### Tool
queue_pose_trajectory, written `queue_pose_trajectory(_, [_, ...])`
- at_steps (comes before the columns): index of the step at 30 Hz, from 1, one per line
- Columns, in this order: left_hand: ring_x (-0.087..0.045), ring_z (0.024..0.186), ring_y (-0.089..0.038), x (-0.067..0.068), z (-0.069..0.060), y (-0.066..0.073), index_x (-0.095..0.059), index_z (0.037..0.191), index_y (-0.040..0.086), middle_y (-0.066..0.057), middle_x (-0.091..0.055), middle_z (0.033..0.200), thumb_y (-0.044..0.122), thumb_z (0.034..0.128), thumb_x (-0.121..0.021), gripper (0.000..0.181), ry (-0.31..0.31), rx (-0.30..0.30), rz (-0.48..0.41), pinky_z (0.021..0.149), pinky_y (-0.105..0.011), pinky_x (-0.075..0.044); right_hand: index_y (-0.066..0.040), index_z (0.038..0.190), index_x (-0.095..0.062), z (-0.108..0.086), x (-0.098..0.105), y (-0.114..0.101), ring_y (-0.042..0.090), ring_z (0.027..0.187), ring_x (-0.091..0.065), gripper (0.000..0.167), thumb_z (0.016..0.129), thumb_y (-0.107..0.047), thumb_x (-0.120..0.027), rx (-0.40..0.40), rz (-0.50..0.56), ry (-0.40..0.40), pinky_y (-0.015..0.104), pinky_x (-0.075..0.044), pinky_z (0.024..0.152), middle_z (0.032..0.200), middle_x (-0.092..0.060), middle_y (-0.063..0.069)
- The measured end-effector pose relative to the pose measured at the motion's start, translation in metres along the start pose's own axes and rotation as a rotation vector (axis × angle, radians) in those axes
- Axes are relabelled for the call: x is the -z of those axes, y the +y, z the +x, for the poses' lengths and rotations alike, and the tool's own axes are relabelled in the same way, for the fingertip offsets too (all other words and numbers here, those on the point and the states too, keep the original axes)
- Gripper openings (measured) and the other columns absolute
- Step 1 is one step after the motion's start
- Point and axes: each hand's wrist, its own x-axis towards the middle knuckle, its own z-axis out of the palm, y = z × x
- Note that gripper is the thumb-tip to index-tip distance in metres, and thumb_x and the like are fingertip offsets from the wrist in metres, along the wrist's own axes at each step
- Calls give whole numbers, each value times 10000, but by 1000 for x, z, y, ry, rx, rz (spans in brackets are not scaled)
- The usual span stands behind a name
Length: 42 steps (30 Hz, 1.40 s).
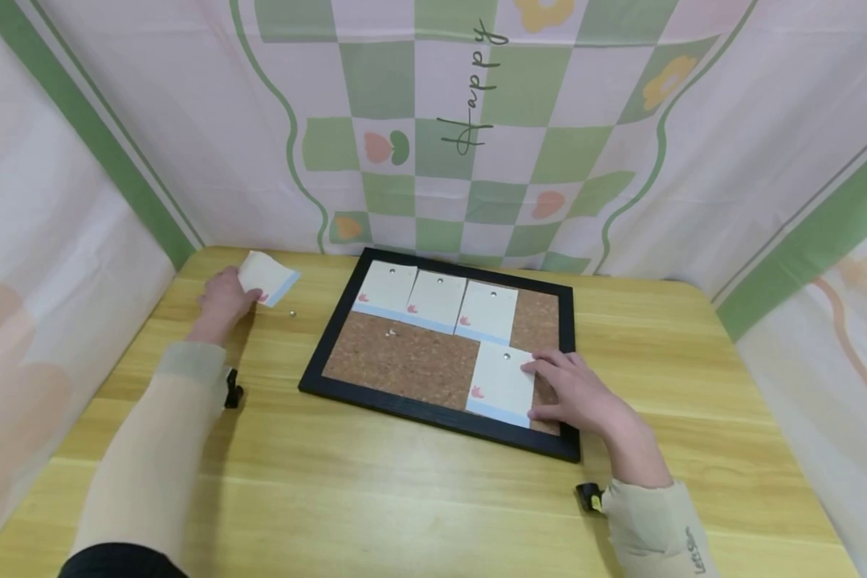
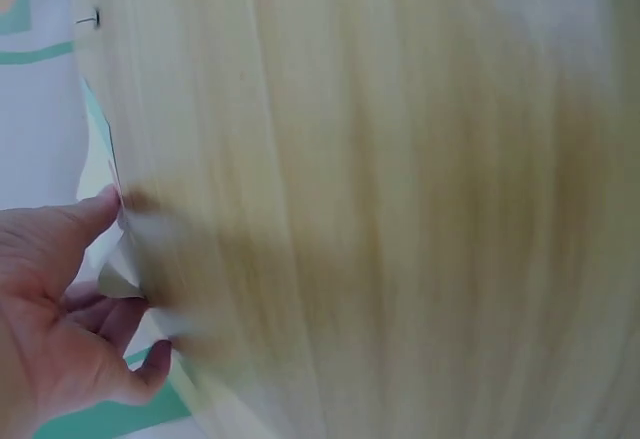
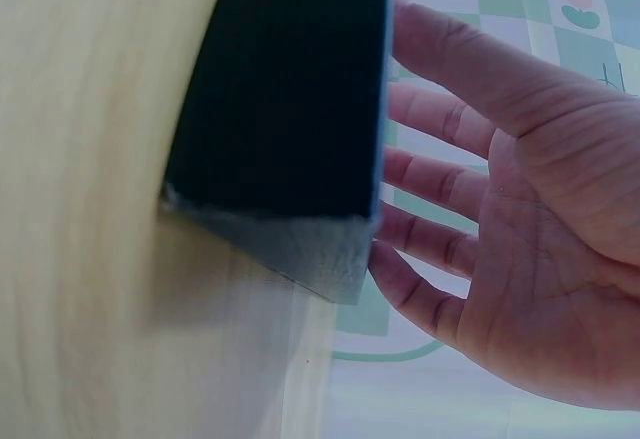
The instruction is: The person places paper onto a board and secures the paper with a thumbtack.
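Observation:
My left hand (image 1: 225, 297) pinches a white paper note (image 1: 269, 277) with a blue strip along one edge, at the table's back left. Its sheet bends between thumb and fingers in the left wrist view. A small shiny pushpin (image 1: 292, 314) lies beside it. My right hand (image 1: 576, 392) rests with spread fingertips on the right part of a pinned note (image 1: 501, 384) at the lower right of a cork board (image 1: 405, 361). Along the board's upper part, three more notes (image 1: 386, 289) are pinned in a row. Some loose pins (image 1: 392, 332) show on the bare cork.
The board's black frame (image 1: 433, 415) sits slightly turned on the wooden table (image 1: 376, 498). A patterned cloth (image 1: 455, 88) hangs behind the table, with more cloth at both sides. Black camera mounts (image 1: 233, 390) show at both wrists.

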Motion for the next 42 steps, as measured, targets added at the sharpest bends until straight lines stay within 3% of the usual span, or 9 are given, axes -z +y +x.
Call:
queue_pose_trajectory(6, [-476, 1227, -531, -2, -1, 0, -373, 1361, -210, -426, -450, 1331, 232, 975, -620, 636, 44, 0, -129, 1082, -588, -428, -55, 1321, -605, 0, 1, 0, 439, 1230, -451, 615, 817, -332, -824, 2, 9, 2, 588, -428, 1014, 1439, -492, 242])
queue_pose_trajectory(12, [-452, 1339, -502, -6, 0, -2, -353, 1467, -109, -362, -424, 1465, 117, 924, -673, 670, 98, 46, -360, 1126, -559, -408, -54, 1318, -604, 0, 0, 1, 454, 1237, -453, 619, 811, -329, -830, 6, 12, 6, 602, -418, 1024, 1433, -495, 243])
queue_pose_trajectory(19, [-402, 1385, -487, -8, -2, 0, -250, 1542, -3, -310, -397, 1520, 89, 887, -702, 802, 180, 59, -389, 1173, -564, -337, -57, 1317, -603, 2, 0, 1, 468, 1252, -457, 621, 812, -340, -827, 1, -10, -3, 622, -406, 1035, 1432, -502, 237])
queue_pose_trajectory(21, [-451, 1370, -453, -8, -2, -1, -229, 1552, 20, -304, -436, 1497, 59, 872, -711, 835, 182, 82, -451, 1134, -506, -411, -59, 1320, -600, 2, 0, 0, 470, 1254, -454, 623, 813, -342, -826, -2, -9, -7, 624, -407, 1033, 1437, -499, 237])
queue_pose_trajectory(24, [-571, 1251, -374, -8, -1, -5, -235, 1542, 24, -293, -521, 1427, 29, 863, -710, 829, 172, 110, -545, 921, -298, -546, -59, 1325, -597, 1, 0, 0, 468, 1256, -451, 623, 814, -333, -826, -9, -8, -11, 627, -408, 1030, 1441, -495, 234])
queue_pose_trajectory(26, [-642, 1071, -277, -7, -2, -7, -267, 1528, 27, -282, -573, 1369, 52, 888, -699, 772, 167, 131, -571, 721, -154, -512, -60, 1329, -594, 1, 0, 0, 464, 1256, -450, 624, 816, -331, -824, -12, -9, -13, 629, -408, 1029, 1442, -493, 230])
queue_pose_trajectory(28, [-614, 906, -157, -7, -3, -10, -353, 1477, -7, -264, -599, 1331, 103, 923, -678, 652, 180, 134, -559, 624, -96, -448, -58, 1327, -593, 1, -1, 1, 464, 1251, -452, 625, 814, -328, -826, -8, -11, -11, 632, -409, 1022, 1437, -494, 230])
queue_pose_trajectory(33, [-483, 761, 16, -8, -6, -13, -525, 1333, -41, -212, -629, 1281, 238, 985, -619, 456, 213, 136, -537, 643, -91, -412, -59, 1316, -598, 1, 0, 1, 467, 1244, -463, 625, 806, -336, -832, 5, -13, 0, 631, -413, 1019, 1425, -504, 233])
queue_pose_trajectory(42, [-566, 639, 81, -8, -9, -13, -579, 1018, 133, 197, -559, 769, 239, 963, -659, 144, 193, 173, -770, 636, -79, -502, -61, 1314, -599, 1, 1, 0, 468, 1242, -467, 627, 806, -347, -831, 14, -9, 4, 627, -415, 1020, 1422, -510, 229])
